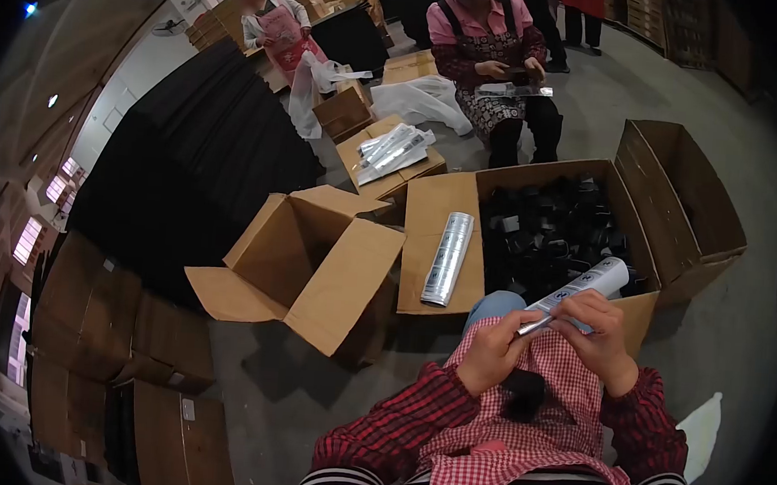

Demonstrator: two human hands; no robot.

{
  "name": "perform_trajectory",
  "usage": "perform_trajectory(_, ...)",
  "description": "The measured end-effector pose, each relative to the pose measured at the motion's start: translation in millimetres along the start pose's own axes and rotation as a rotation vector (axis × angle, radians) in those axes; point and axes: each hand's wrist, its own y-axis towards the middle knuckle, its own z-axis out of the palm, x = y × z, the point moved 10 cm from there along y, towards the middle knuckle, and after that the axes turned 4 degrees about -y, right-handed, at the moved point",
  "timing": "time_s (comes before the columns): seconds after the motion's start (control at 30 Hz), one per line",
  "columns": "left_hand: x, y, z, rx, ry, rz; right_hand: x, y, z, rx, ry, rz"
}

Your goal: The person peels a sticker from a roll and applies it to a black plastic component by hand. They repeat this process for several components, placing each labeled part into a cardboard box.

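In front of my lap is a rolled sheet of printed labels (598, 280), white and silver with dark marks, slanting up to the right. My left hand (492, 351) pinches its lower end between thumb and fingers. My right hand (594, 336) is closed on the sheet's near edge, thumb and fingertips pressed together. A small black item (523, 395) lies on my checked apron (568, 381) below both hands. Another silver label roll (448, 257) rests on a box flap just ahead of my left hand.
A large carton (635, 225) full of black pieces (548, 222) stands ahead. To its left is an open carton (350, 280); a taller one (679, 204) is at right. Label sheets (393, 148) lie on a box. A co-worker (496, 61) sits opposite; stacked cartons (86, 311) stand left.
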Motion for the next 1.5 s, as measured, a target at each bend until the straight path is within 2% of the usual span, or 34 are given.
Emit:
perform_trajectory(0.17, 3, 0, -3, 0.004, 0.045, -0.025, -7, -4, -2, -0.04, 0.016, 0.071)
perform_trajectory(0.23, 3, 1, -1, 0.006, 0.029, -0.013, 1, -1, -6, -0.078, -0.036, -0.033)
perform_trajectory(0.33, 5, 4, 2, 0.045, 0.025, -0.049, -8, -7, -7, -0.082, -0.044, -0.018)
perform_trajectory(0.4, 27, 3, 4, 0.026, -0.15, -0.179, -5, -5, -9, -0.104, -0.052, -0.058)
perform_trajectory(0.53, 44, 8, 10, 0.024, -0.406, -0.248, -10, -2, -10, -0.159, -0.064, -0.053)
perform_trajectory(0.57, 48, 8, 18, 0.087, -0.605, -0.34, -11, -2, -11, -0.17, -0.066, -0.048)
perform_trajectory(0.63, 57, 9, 21, 0.131, -0.718, -0.478, -11, -1, -10, -0.162, -0.094, -0.052)
perform_trajectory(0.67, 65, 13, 16, 0.124, -0.714, -0.445, -15, 1, -9, -0.15, -0.114, -0.034)
perform_trajectory(0.73, 104, 17, 4, -0.031, -0.813, -0.548, -27, -1, -5, -0.132, -0.095, -0.049)
perform_trajectory(0.77, 124, 19, -11, -0.161, -0.716, -0.621, -32, -4, -7, -0.16, -0.019, -0.055)
perform_trajectory(0.83, 150, 34, -40, -0.299, -0.495, -0.657, -47, -7, -9, -0.18, 0.058, -0.046)
perform_trajectory(0.87, 167, 43, -54, -0.422, -0.421, -0.643, -62, -7, -6, -0.158, 0.089, 0.023)
perform_trajectory(0.93, 200, 70, -74, -0.524, -0.431, -0.421, -86, -11, 2, -0.136, 0.132, 0.09)
perform_trajectory(1.0, 244, 97, -91, -0.577, -0.351, -0.435, -135, -35, 27, -0.115, 0.295, 0.381)
perform_trajectory(1.07, 291, 132, -114, -0.599, -0.144, -0.444, -162, -58, 49, -0.073, 0.321, 0.469)
perform_trajectory(1.17, 318, 188, -151, -0.644, 0.241, -0.426, -187, -87, 77, -0.04, 0.374, 0.613)
perform_trajectory(1.23, 355, 225, -176, -0.653, 0.156, -0.403, -179, -74, 77, 0.01, 0.276, 0.479)
perform_trajectory(1.27, 371, 248, -197, -0.653, 0.16, -0.31, -185, -72, 78, 0.003, 0.281, 0.493)
perform_trajectory(1.33, 390, 290, -238, -0.668, 0.084, -0.155, -211, -83, 82, -0.041, 0.368, 0.709)
perform_trajectory(1.37, 387, 310, -259, -0.695, 0.008, -0.09, -218, -89, 85, -0.073, 0.42, 0.734)
perform_trajectory(1.4, 372, 328, -281, -0.73, 0.097, -0.051, -223, -89, 86, -0.075, 0.423, 0.751)
perform_trajectory(1.47, 400, 362, -341, -0.678, -0.035, -0.039, -221, -83, 92, 0.01, 0.427, 0.705)
perform_trajectory(1.5, 415, 364, -372, -0.711, 0.028, -0.155, -225, -86, 94, 0.017, 0.434, 0.728)
